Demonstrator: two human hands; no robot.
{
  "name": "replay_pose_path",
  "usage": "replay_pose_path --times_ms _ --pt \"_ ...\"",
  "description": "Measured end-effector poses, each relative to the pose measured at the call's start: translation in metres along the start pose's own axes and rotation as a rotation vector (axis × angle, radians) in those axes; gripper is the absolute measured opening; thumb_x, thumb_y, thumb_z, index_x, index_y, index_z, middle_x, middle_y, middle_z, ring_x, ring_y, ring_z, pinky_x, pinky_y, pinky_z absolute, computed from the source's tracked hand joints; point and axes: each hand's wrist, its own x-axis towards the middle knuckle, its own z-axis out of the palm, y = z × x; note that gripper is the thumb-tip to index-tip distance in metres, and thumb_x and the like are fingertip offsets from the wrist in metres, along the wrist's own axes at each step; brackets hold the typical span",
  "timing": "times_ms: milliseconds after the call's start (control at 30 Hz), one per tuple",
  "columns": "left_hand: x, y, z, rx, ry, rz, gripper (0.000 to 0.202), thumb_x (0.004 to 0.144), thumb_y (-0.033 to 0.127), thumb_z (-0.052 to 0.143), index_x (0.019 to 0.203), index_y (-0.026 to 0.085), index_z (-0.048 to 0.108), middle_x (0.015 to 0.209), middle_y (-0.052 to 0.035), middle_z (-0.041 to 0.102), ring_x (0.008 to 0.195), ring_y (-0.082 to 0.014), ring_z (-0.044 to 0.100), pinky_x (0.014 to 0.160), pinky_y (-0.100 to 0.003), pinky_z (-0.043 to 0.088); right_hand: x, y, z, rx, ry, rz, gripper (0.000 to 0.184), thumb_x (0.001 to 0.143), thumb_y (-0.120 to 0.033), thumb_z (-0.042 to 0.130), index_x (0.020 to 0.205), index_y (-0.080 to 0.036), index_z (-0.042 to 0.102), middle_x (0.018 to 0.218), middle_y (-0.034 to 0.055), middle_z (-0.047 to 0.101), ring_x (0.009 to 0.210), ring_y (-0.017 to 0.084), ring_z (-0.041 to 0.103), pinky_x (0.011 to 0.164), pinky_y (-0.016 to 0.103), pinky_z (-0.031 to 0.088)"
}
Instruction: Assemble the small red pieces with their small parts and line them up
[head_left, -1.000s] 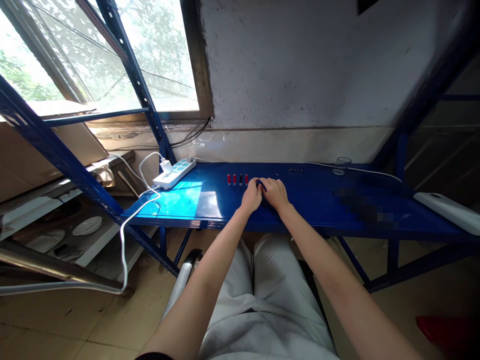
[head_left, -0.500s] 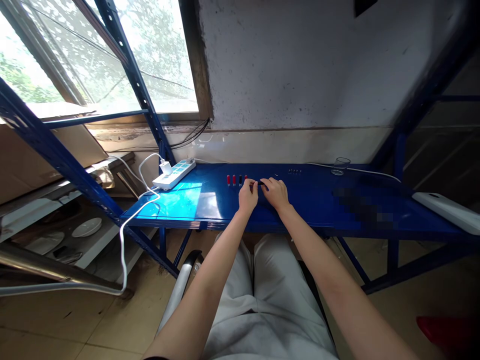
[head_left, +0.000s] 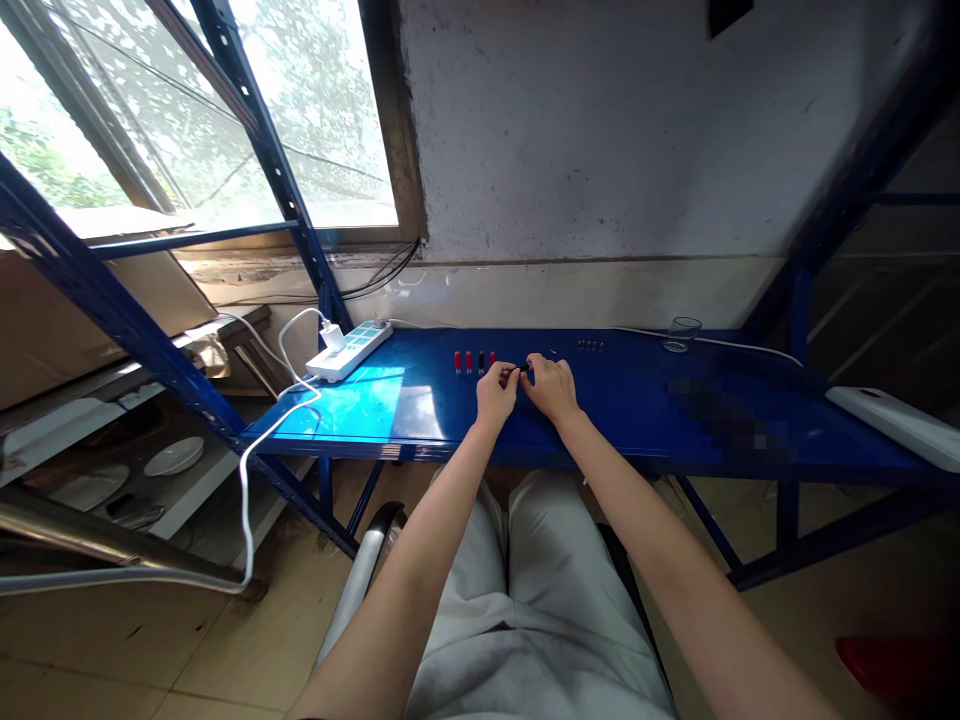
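Over the blue table, my left hand [head_left: 496,394] is closed in a pinch at one end of a small black cylindrical piece [head_left: 524,368]. My right hand [head_left: 552,387] pinches the other end, fingertips nearly meeting those of the left. Fingers cover most of the piece, so its exact kind is unclear. Just beyond my left hand stands a short row of small cylinders with pale ends: a red cylinder [head_left: 457,362], a second red cylinder [head_left: 469,362], a black cylinder [head_left: 481,362] and another red one [head_left: 493,358] partly behind my fingers.
Several tiny metal bits [head_left: 590,345] lie behind my right hand. A clear glass [head_left: 681,334] stands at the back right. On the left is a white power strip [head_left: 349,350] with a plugged charger and cable. A white object [head_left: 896,425] lies on the blue table [head_left: 615,420] at right.
Fingers of my right hand have shifted slightly around the black piece, with the index finger raised a little. Both hands stay in nearly the same place.
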Motion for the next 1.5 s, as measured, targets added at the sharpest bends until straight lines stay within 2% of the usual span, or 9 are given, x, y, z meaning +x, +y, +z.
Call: replay_pose_path --times_ms 133,233,367,500,600,833,1067,1333,1500 --pt "0.0 0.006 0.0 -0.029 0.012 -0.006 0.019 0.081 0.034 0.053 0.087 0.019 0.063 0.081 -0.0051 0.065 0.072 -0.0136 0.059 0.067 -0.026 0.046 0.001 -0.003 -0.003 -0.019 -0.024 0.014 0.023 0.088 -0.022 0.034 0.097 -0.012 0.052 0.081 0.0107 0.065 0.071 0.02 0.056 0.068 0.031 0.026" --pt "0.0 0.01 -0.002 -0.107 0.06 -0.035 0.024 0.081 0.037 0.053 0.094 0.019 0.062 0.084 -0.0062 0.065 0.075 -0.0143 0.06 0.068 -0.026 0.047 0.002 -0.002 -0.001 0.033 -0.019 0.05 0.024 0.09 -0.025 0.032 0.097 -0.012 0.051 0.079 0.011 0.065 0.07 0.021 0.057 0.068 0.031 0.027" --pt "0.001 0.01 -0.007 -0.216 0.196 -0.14 0.025 0.085 0.037 0.047 0.094 0.017 0.059 0.083 -0.0063 0.063 0.074 -0.0129 0.059 0.066 -0.024 0.046 0.007 0.007 0.005 0.256 -0.019 0.283 0.023 0.09 -0.031 0.035 0.099 -0.015 0.049 0.087 0.0098 0.065 0.069 0.019 0.057 0.066 0.03 0.032" --pt "0.004 0.003 -0.012 -0.298 0.33 -0.281 0.018 0.085 0.028 0.043 0.092 0.016 0.056 0.08 -0.0048 0.06 0.071 -0.0112 0.057 0.065 -0.023 0.046 0.015 0.019 0.014 0.497 -0.163 0.449 0.018 0.084 -0.035 0.047 0.09 -0.018 0.052 0.09 0.0073 0.064 0.075 0.018 0.058 0.064 0.027 0.038" --pt "0.006 -0.001 -0.013 -0.345 0.394 -0.365 0.017 0.085 0.024 0.042 0.091 0.016 0.055 0.078 -0.0037 0.06 0.066 -0.0098 0.055 0.064 -0.024 0.046 0.022 0.024 0.02 0.546 -0.307 0.505 0.015 0.079 -0.032 0.055 0.085 -0.018 0.055 0.092 0.008 0.064 0.081 0.019 0.059 0.064 0.026 0.04" --pt "0.007 -0.002 -0.013 -0.408 0.433 -0.405 0.014 0.082 0.022 0.044 0.088 0.016 0.054 0.075 -0.0031 0.059 0.066 -0.0105 0.056 0.065 -0.025 0.046 0.038 0.019 0.031 0.391 -0.501 0.487 0.017 0.078 -0.031 0.057 0.088 -0.017 0.06 0.098 0.0092 0.065 0.091 0.022 0.058 0.073 0.03 0.041" --pt "0.007 -0.001 -0.013 -0.441 0.445 -0.427 0.012 0.079 0.017 0.045 0.087 0.016 0.054 0.074 -0.0027 0.058 0.068 -0.0108 0.057 0.066 -0.025 0.046 0.044 0.02 0.041 0.331 -0.525 0.485 0.021 0.077 -0.033 0.058 0.092 -0.019 0.061 0.098 0.0068 0.065 0.094 0.022 0.059 0.079 0.032 0.04" --pt "0.008 -0.003 -0.013 -0.462 0.457 -0.441 0.011 0.078 0.015 0.045 0.085 0.016 0.053 0.071 -0.0015 0.057 0.064 -0.0096 0.055 0.064 -0.024 0.045 0.05 0.001 0.043 0.322 -0.521 0.47 0.022 0.075 -0.036 0.061 0.089 -0.02 0.064 0.095 0.0056 0.066 0.095 0.021 0.059 0.081 0.031 0.039" --pt "0.007 0.0 -0.014 -0.432 0.427 -0.453 0.012 0.078 0.014 0.043 0.085 0.015 0.053 0.074 -0.0022 0.057 0.064 -0.0092 0.055 0.062 -0.023 0.045 0.054 -0.002 0.042 0.302 -0.571 0.481 0.024 0.075 -0.036 0.061 0.092 -0.02 0.062 0.099 0.006 0.065 0.097 0.022 0.058 0.082 0.034 0.039"
